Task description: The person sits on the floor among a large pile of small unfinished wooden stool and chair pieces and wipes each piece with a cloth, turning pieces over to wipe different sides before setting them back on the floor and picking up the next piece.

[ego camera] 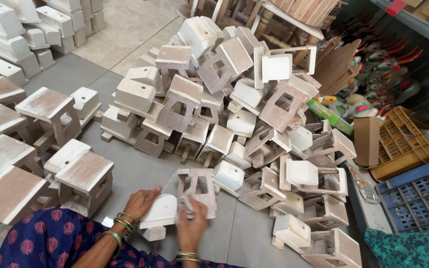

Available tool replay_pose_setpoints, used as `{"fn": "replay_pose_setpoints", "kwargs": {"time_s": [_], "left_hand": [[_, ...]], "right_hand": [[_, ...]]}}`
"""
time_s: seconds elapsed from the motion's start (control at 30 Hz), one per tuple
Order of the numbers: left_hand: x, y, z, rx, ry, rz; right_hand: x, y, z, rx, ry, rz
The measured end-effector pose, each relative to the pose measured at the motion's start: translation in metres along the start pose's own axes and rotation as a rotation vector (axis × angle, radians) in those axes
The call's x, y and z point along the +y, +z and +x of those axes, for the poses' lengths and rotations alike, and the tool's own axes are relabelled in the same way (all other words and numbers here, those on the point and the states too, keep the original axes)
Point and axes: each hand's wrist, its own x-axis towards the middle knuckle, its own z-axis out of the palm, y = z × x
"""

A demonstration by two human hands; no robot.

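Note:
A small white-primed wooden stool [161, 211] lies on its side on the grey floor in front of me. My left hand [140, 202], bangles at the wrist, presses on the stool's left end and steadies it. My right hand [191, 224] grips a small pale piece, apparently sandpaper or cloth [184, 202], against the stool's right side. Another stool [197, 184] lies legs-up just behind my right hand.
A big heap of similar whitewashed stools [224, 99] fills the middle and right. Upright stools [83, 173] stand in rows at the left. An orange crate [403, 144] and a blue crate [420, 196] sit at the right, near another person's teal cloth [413, 248].

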Motion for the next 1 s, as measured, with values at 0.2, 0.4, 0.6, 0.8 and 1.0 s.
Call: {"fn": "replay_pose_setpoints", "kwargs": {"time_s": [0.2,0.4,0.6,0.8,1.0], "left_hand": [[-0.006,0.001,0.003,0.098,-0.013,-0.119],[-0.008,0.005,0.003,0.093,0.282,-0.102],[-0.014,0.008,0.011,0.167,0.360,0.053],[-0.014,0.009,0.010,0.087,0.296,-0.001],[-0.019,0.009,0.010,0.086,0.292,-0.037]], "right_hand": [[-0.018,0.046,-0.030,-0.369,-0.361,-0.215],[-0.010,0.035,-0.001,-0.064,-0.197,-0.269],[-0.027,0.033,-0.020,-0.378,-0.287,-0.080],[-0.028,0.021,-0.017,-0.061,-0.305,-0.129],[-0.017,0.009,-0.030,-0.408,-0.359,-0.156]]}}
